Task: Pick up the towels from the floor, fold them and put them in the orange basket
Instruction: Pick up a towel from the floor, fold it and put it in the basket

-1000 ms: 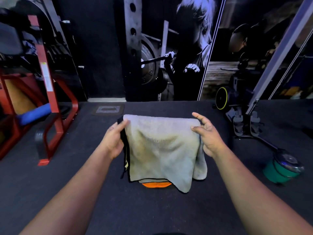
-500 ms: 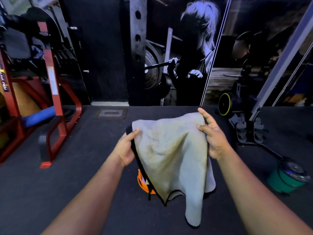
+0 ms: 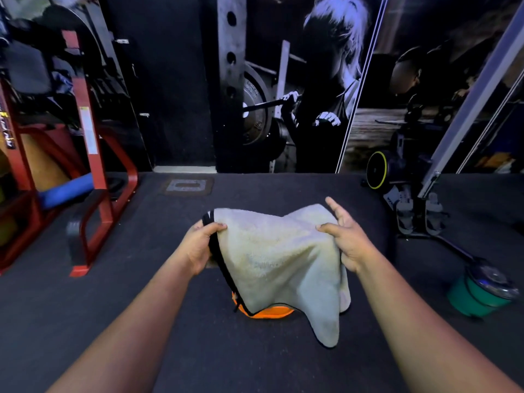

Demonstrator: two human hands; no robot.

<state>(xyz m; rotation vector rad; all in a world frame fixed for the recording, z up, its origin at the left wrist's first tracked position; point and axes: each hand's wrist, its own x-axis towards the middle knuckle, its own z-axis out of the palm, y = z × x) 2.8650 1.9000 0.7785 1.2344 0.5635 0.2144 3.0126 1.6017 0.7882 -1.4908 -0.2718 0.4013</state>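
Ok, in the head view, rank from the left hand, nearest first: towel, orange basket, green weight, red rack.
1. towel: held in the left hand itself.
2. orange basket: just below, under the towel.
3. red rack: off to the left.
4. green weight: far right, beyond the right hand.

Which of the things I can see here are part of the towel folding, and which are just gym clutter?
Part of the job:
- grey towel, held up by the left hand and right hand
- orange basket, mostly hidden under the towel

Just lying about:
- red frame
- blue roller
- green weight
- wall poster
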